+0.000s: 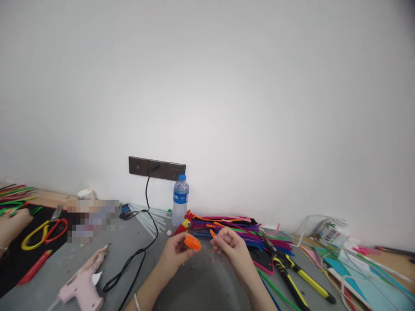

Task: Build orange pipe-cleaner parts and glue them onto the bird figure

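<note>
Orange pipe-cleaner coil [192, 242], fuzzy and wound into a small flattened lump, sits pinched at the fingertips of the left hand [174, 252], which is curled closed around it above the grey table [201, 285]. Just to the right of it, the right hand [231, 247] is drawn in narrow, nipping a short orange pipe-cleaner end [212, 233] between thumb and forefinger; the two hands are close but not touching. Beyond the hands stands a water bottle [180, 200] with a blue cap and blue label, its print too small to read, and beside it a little red bird figure [183, 224]. A heap of coloured pipe cleaners [240, 229] lies past the right hand, with yellow-handled cutters [292, 272] further right. Left of the left hand lie a pink glue gun [82, 280] and its black cable [139, 255]. Another person's hand [11, 224] rests at the far left edge.
</note>
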### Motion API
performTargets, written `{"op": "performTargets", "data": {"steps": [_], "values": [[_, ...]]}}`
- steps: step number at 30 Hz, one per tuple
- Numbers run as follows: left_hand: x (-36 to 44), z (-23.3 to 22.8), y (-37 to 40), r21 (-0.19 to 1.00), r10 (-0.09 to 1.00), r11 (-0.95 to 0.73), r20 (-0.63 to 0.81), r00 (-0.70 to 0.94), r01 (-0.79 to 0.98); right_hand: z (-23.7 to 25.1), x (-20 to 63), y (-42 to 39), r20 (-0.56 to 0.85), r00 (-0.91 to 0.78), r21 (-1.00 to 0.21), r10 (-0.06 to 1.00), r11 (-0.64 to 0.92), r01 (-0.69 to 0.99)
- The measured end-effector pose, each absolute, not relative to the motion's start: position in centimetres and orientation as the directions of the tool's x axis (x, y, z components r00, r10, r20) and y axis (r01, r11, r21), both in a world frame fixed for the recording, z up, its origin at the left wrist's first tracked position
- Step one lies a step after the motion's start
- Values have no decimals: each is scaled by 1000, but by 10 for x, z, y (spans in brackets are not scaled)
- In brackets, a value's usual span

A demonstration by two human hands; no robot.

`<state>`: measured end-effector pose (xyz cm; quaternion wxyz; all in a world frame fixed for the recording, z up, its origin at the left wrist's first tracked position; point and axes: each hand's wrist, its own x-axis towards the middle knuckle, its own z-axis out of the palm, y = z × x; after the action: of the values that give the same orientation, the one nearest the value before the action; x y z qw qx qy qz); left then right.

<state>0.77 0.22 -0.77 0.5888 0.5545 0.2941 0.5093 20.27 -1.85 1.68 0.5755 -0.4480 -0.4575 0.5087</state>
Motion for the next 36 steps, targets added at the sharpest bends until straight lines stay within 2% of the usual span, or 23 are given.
{"op": "performTargets", "data": {"steps": [10, 20, 31, 36], "values": [[6, -7, 0, 955, 920, -125, 214, 328, -270, 22, 201, -22, 51, 35, -995, 998, 54, -84], [5, -6, 0, 963, 924, -118, 195, 330, -241, 21, 202, -22, 64, -9, -994, 998, 63, -92], [6, -11, 0, 979, 895, -99, 167, 414, -181, 33, 199, -28, 95, -43, -995, 995, 94, -28], [6, -10, -1, 982, 893, -74, 143, 426, -174, 31, 199, -28, 117, -45, -990, 992, 113, -89]]}}
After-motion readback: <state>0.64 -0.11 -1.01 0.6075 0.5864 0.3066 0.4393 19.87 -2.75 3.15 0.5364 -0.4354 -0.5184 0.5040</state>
